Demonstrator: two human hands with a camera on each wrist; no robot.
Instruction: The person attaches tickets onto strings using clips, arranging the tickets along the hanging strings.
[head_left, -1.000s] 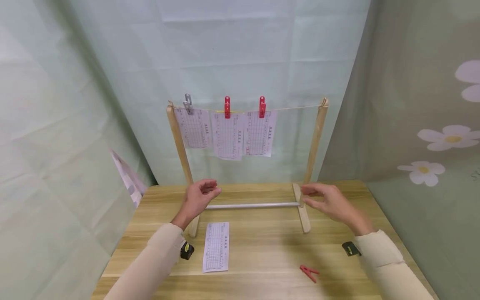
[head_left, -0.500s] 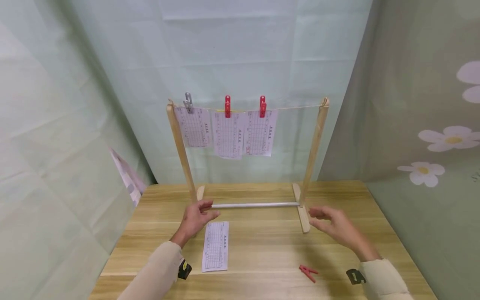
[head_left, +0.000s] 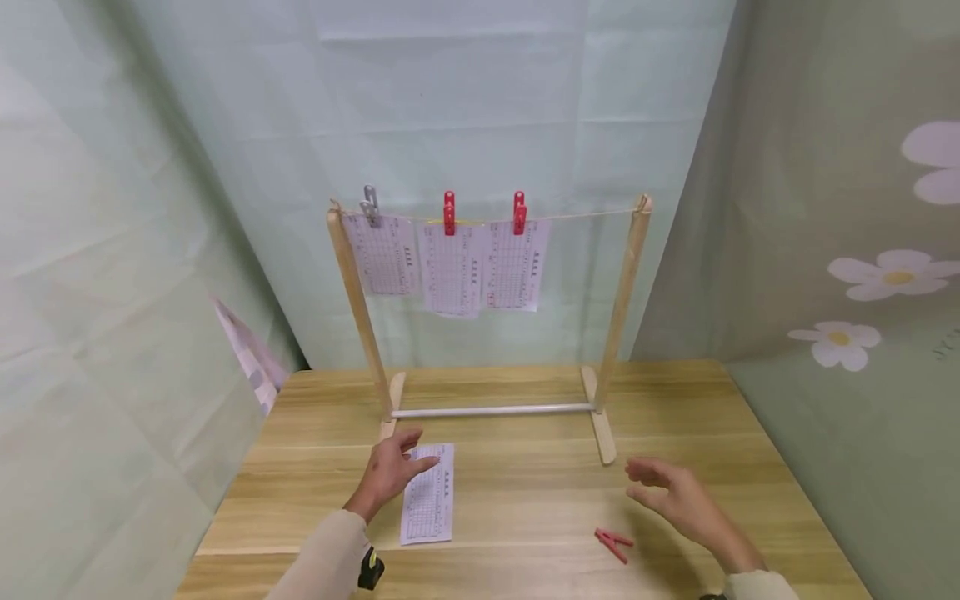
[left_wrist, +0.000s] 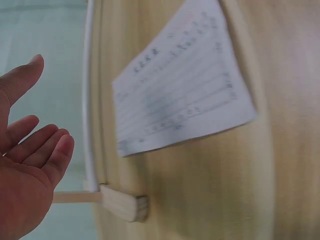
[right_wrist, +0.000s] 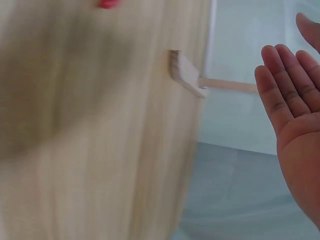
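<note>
My left hand (head_left: 387,472) hovers at the left edge of a printed paper form (head_left: 433,504) lying on the table, thumb and fingers apart with nothing between them. In the left wrist view the form (left_wrist: 180,85) lies apart from the hand (left_wrist: 30,165). My right hand (head_left: 678,496), also holding nothing, is above the table to the right of a red clip (head_left: 613,543). On a string between two wooden posts hang three printed sheets. A grey clip (head_left: 370,207) grips the left sheet (head_left: 382,258), and red clips (head_left: 449,213) grip the other two.
The wooden stand has a right post (head_left: 622,308), a left post (head_left: 360,317) and a pale crossbar (head_left: 495,410) low between its feet. Behind the table (head_left: 525,500) hangs pale green cloth (head_left: 480,108); flowered cloth (head_left: 750,275) hangs at the right.
Both hands have come down and back from beside the stand's posts, staying free of any object. The hanging sheets, the form and the red clip on the table remain in place.
</note>
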